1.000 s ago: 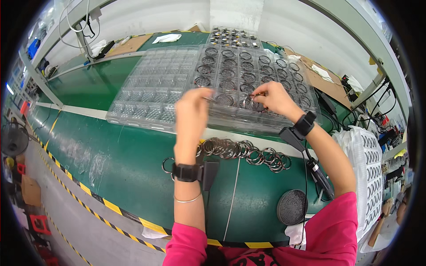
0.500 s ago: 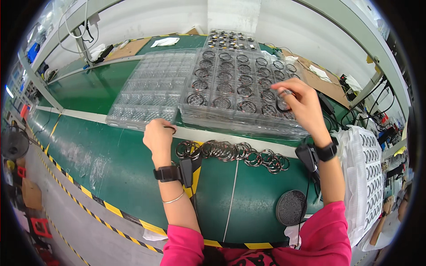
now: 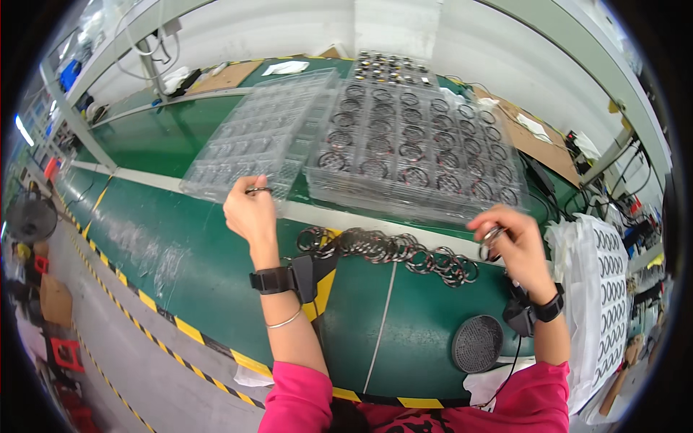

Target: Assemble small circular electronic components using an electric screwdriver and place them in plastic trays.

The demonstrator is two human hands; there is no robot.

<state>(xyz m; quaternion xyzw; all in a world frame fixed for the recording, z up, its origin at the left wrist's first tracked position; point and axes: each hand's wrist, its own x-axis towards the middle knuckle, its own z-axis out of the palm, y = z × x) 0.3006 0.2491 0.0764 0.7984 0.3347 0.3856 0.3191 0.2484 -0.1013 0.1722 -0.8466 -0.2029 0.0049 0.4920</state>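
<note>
My left hand (image 3: 249, 213) is closed at the near edge of a clear plastic tray (image 3: 234, 144), with a dark ring (image 3: 258, 190) held at its fingers. That tray sits askew over another clear tray (image 3: 292, 169). Whether the fingers also pinch the tray's edge is hard to see. My right hand (image 3: 516, 249), a little blurred, grips a dark ring (image 3: 491, 244) near the front right corner of a tray stack (image 3: 404, 195). The stack's top tray has rows of compartments holding dark rings. Between my hands, a row of overlapping dark rings (image 3: 379, 247) lies on the green table.
A round dark grey ridged disc (image 3: 477, 343) lies at the near right. White sheets with ring shapes (image 3: 610, 289) stand at the right edge. Behind the stack is a tray of small parts (image 3: 393, 68). Grey frame posts (image 3: 79, 137) rise at the sides, with cables at right.
My right hand has moved from above the tray stack toward me, still with a ring. The left clear tray has shifted and tilted over the one beneath, my left hand at its edge.
</note>
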